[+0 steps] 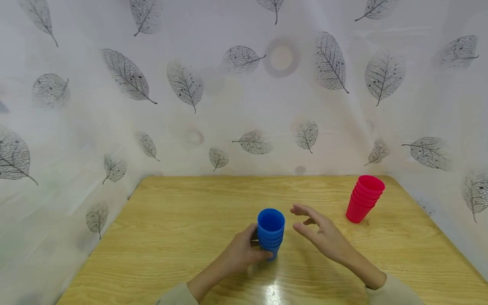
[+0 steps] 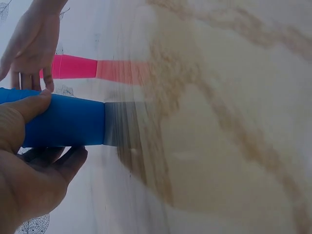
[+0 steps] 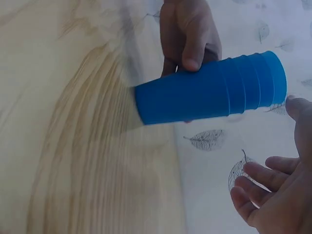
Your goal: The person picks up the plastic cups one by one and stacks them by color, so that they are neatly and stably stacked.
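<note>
A stack of several nested blue cups [image 1: 271, 237] stands near the middle of the table, mouths up. My left hand [image 1: 241, 250] grips the stack from its left side, with the thumb [image 2: 36, 105] and fingers low around the bottom cup. In the left wrist view the stack's base meets its reflection on the tabletop. My right hand [image 1: 324, 237] hovers to the right of the blue cups [image 3: 195, 92], fingers and thumb spread apart, holding nothing. In the right wrist view its thumb [image 3: 296, 106] lies close to the top rim; whether it touches there is unclear.
Several nested red cups [image 1: 365, 199] stand upright at the back right of the wooden table [image 1: 183, 212]. A pale sheet printed with leaves [image 1: 217, 97] hangs behind the table and along both sides.
</note>
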{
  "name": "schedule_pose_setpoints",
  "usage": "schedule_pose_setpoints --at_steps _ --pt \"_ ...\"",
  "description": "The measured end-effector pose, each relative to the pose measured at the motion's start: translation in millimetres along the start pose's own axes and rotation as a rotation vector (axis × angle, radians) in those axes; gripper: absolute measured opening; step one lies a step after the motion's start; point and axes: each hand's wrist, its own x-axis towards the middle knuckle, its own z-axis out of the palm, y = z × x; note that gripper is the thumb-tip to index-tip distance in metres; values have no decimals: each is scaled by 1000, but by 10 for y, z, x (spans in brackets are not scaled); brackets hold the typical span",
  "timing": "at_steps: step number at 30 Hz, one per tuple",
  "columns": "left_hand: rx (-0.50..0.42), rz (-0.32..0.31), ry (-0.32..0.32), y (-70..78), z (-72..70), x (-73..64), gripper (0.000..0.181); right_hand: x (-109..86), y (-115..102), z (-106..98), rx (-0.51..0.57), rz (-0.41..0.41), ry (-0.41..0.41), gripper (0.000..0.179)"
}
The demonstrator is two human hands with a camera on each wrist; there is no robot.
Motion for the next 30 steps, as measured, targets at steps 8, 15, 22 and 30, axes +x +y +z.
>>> schedule_pose_setpoints --at_steps 8,15,22,30 --pt "20 -9 42 -49 -101 69 65 -89 167 -57 -159 58 11 57" --pt "30 -3 109 -150 -208 145 62 -114 313 -107 -257 75 -22 68" --pt "22 -6 143 -208 -325 183 63 -123 389 -174 -305 67 -58 72" --pt "56 -3 139 -226 -418 162 73 -192 439 -216 -332 72 -92 78"
